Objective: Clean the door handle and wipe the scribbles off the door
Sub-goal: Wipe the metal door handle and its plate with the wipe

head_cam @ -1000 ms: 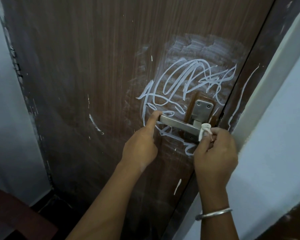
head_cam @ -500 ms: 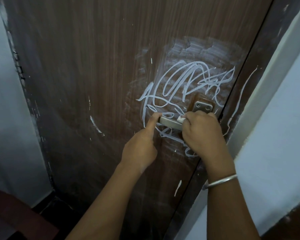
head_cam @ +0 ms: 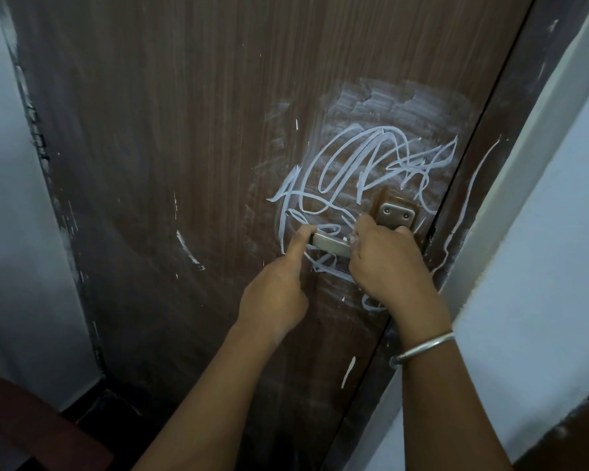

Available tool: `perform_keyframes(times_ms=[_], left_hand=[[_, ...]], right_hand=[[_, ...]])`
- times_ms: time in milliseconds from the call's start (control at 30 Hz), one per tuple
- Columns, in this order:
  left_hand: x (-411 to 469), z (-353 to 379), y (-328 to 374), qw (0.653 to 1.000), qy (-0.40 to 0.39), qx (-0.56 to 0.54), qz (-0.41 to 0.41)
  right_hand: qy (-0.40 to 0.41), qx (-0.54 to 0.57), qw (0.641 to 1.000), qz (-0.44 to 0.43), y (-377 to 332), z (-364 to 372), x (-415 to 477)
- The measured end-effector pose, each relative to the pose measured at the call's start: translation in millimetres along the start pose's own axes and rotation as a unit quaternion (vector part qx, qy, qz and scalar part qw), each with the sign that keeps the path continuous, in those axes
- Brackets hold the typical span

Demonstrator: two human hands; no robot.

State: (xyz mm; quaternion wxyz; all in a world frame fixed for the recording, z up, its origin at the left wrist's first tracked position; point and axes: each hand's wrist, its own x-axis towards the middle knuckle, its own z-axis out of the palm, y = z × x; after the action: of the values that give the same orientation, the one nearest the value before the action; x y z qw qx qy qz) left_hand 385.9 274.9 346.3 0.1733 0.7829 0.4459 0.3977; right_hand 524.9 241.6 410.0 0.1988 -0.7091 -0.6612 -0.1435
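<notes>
A brown wooden door (head_cam: pixel 184 147) carries white chalk scribbles (head_cam: pixel 364 164) above and around its metal lever handle (head_cam: pixel 330 245). The handle's mounting plate (head_cam: pixel 395 215) shows above my right hand. My left hand (head_cam: pixel 279 287) pinches the free end of the lever, thumb up on it. My right hand (head_cam: pixel 385 266) grips a small white cloth (head_cam: pixel 352 239) wrapped on the lever's middle; only a bit of the cloth shows between the fingers.
Hazy chalk smears (head_cam: pixel 395 103) lie above the scribbles. A long white streak (head_cam: pixel 470 195) runs down the dark door frame at right, beside the pale wall (head_cam: pixel 541 232). A dark reddish object (head_cam: pixel 21 426) sits at the bottom left corner.
My right hand moved with the cloth from the lever's root near the frame leftwards onto the lever's middle and now covers it. My left hand kept its hold on the lever's tip.
</notes>
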Motion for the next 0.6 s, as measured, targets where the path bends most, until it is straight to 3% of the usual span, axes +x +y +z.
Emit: perform_keyframes(times_ms=[133,300,433,600], left_hand=[[-0.6,-0.9,0.5,1.000,0.000,-0.005,0.003],[-0.5,1.6,0.0,1.000,0.001,-0.030,0.004],[-0.5,2.4,-0.9,0.999,0.003,-0.040,0.004],[-0.1,0.0,-1.7,0.999,-0.007,-0.047,0.002]], right_hand=[[-0.021,-0.058,0.998,-0.015,-3.3,-0.2,5.9],[0.023,-0.121,0.992,-0.003,-8.0,6.9,1.0],[0.089,-0.124,0.988,0.033,-16.0,8.9,-4.7],[0.077,-0.128,0.987,0.051,-24.2,8.1,-3.6]])
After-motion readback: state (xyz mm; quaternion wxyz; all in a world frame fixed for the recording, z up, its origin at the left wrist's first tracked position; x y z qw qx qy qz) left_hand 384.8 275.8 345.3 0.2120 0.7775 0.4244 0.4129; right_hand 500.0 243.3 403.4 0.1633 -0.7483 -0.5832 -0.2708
